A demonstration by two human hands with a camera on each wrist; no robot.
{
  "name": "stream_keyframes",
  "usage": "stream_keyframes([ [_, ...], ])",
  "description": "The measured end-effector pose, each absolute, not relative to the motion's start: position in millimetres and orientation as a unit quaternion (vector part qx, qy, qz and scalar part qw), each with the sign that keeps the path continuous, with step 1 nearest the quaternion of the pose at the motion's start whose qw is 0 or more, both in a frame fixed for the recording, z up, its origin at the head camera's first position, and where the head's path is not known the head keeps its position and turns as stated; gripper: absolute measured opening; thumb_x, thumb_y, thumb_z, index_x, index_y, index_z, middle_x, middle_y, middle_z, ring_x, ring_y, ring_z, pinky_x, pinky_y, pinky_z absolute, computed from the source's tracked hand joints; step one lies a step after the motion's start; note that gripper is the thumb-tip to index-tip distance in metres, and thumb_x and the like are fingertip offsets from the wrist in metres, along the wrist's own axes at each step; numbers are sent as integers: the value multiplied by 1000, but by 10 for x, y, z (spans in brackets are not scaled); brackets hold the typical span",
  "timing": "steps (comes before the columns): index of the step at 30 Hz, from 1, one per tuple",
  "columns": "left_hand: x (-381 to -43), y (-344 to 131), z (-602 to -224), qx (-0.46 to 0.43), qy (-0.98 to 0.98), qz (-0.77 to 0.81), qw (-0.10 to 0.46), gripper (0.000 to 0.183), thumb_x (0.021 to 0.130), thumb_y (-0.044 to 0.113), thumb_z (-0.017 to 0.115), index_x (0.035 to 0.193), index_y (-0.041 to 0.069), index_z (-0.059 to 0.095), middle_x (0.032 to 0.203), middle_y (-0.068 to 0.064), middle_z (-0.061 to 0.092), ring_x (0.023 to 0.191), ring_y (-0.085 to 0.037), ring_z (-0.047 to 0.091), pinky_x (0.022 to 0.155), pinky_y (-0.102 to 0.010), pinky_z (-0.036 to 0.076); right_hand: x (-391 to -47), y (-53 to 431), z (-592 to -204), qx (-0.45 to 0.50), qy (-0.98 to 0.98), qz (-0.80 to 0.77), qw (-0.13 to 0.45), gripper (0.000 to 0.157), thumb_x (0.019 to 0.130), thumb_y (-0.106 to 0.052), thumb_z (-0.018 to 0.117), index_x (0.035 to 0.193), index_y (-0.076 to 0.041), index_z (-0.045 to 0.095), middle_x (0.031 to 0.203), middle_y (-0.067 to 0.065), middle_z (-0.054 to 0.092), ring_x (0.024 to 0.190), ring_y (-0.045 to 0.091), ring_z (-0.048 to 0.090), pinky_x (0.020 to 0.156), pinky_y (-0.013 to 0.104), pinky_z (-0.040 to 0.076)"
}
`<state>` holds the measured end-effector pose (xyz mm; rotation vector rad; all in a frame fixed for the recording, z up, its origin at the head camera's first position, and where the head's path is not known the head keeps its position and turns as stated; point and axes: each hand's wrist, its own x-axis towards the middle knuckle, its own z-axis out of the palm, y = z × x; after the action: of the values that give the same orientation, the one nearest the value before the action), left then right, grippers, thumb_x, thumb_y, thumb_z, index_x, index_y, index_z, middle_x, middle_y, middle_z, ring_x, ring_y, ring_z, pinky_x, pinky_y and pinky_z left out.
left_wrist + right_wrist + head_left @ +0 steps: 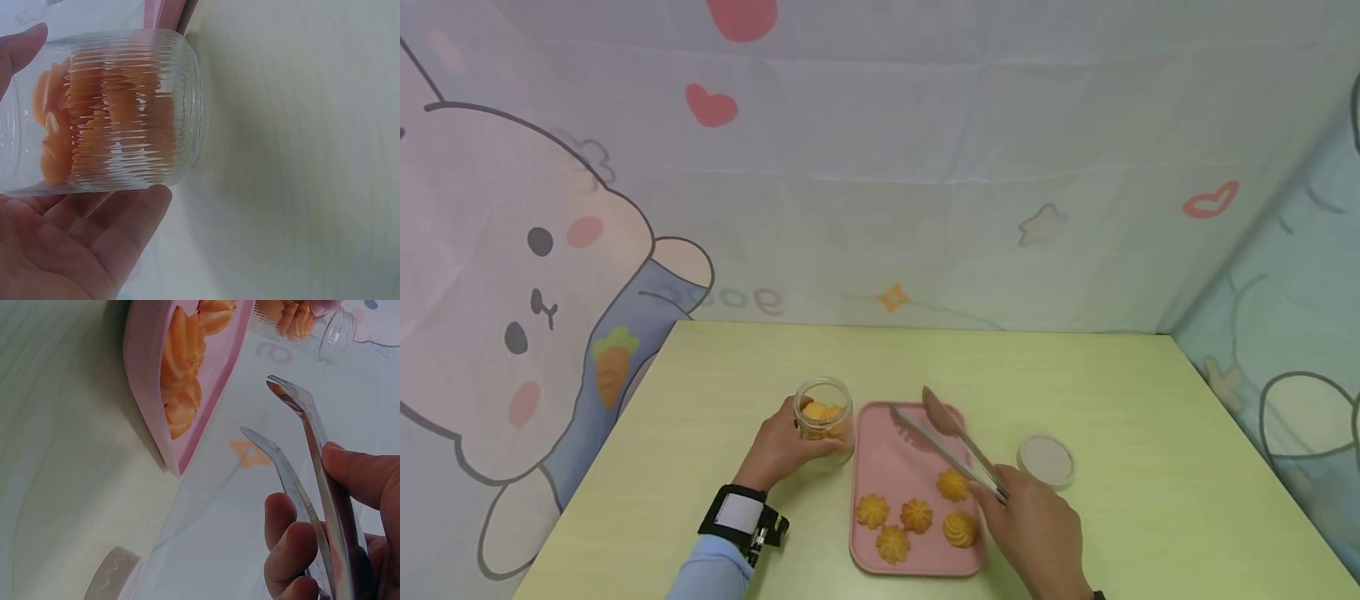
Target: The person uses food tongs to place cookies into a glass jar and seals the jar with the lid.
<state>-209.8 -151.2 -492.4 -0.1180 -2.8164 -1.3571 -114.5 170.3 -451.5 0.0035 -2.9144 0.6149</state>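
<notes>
My left hand (pixel 786 446) holds a ribbed clear glass jar (pixel 842 446) upright at the tray's left side, thumb and fingers round its wall. The jar is uncovered, and piped yellow cookies (pixel 112 112) fill its lower part in the left wrist view. With my right hand (pixel 1037 525) I grip metal tongs (pixel 942 413) above the pink tray (pixel 883 467). Their two arms stand spread, with nothing between the tips (pixel 284 394). Several swirled cookies (pixel 917 516) lie on the near half of the tray.
A round whitish lid (pixel 1047 460) lies on the table right of the tray, just beyond my right hand. The pale yellow-green table (pixel 760 358) ends at the back against a printed cloth (pixel 880 233).
</notes>
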Motion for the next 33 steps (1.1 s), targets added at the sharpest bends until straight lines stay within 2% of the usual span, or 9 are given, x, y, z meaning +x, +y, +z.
stream_keyframes([
  [5,-2104,-1505,-4924,-39,-900,-434,9,103,63,52,82,141,1,37,130,-15,54,116,-28,50,90,-48,43,-1109,1745,-4538,-5,-976,198,87,31,85,-48,65,84,-18,64,58,-4,47,52,17,44,42,32,31],
  [16,-2112,-1508,-4926,-38,-901,-433,8,102,63,49,83,140,1,38,129,-16,55,116,-29,50,90,-49,43,-1008,1847,-4595,-21,-977,201,65,38,85,-45,66,105,-13,69,62,-4,56,50,16,46,41,33,35],
  [26,-2102,-1494,-4911,-36,-899,-437,9,99,64,48,83,139,0,38,128,-17,56,115,-29,50,89,-49,44,-929,1905,-4605,-32,-977,211,30,42,84,-45,66,107,-10,68,62,-4,58,49,15,47,42,30,36],
  [33,-2092,-1491,-4915,-40,-900,-433,10,97,64,49,83,137,1,39,127,-17,56,114,-30,51,89,-49,44,-871,1971,-4568,-39,-979,202,12,40,85,-45,65,107,-13,68,62,-5,56,50,15,47,42,31,35],
])
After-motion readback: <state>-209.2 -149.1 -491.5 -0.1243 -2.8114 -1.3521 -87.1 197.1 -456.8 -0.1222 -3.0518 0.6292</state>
